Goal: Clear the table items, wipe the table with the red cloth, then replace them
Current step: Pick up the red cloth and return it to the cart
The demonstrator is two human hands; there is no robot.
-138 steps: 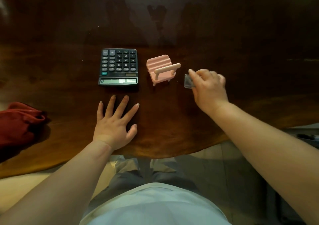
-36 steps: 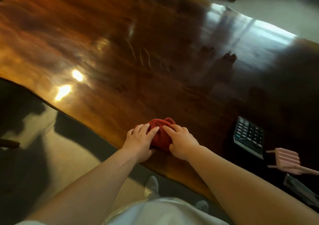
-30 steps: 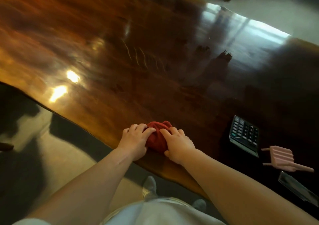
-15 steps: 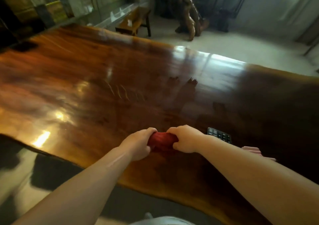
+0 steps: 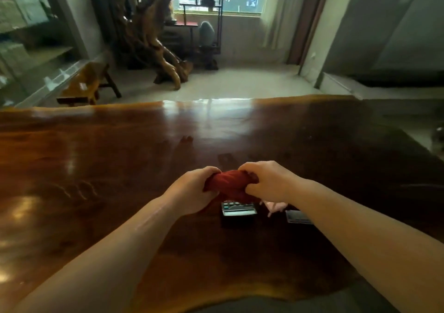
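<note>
The bunched red cloth (image 5: 230,184) is held in the air over the glossy wooden table (image 5: 120,168), gripped on its left end by my left hand (image 5: 192,190) and on its right end by my right hand (image 5: 269,180). Directly beneath the cloth lies the black calculator (image 5: 238,210), its far half hidden by the cloth. To its right a bit of the pink stand (image 5: 274,207) shows under my right wrist. A flat dark transparent item (image 5: 298,216) lies just right of that, partly covered by my right forearm.
The table's wavy near edge (image 5: 216,300) runs close to my body. Beyond the far edge stand a small wooden bench (image 5: 84,87), a large root sculpture (image 5: 153,36) and a window. Shelves line the left wall.
Both hands lifted the red cloth from the table's left near edge and carried it right, above the calculator. My view swung from looking down to looking forward across the room.
</note>
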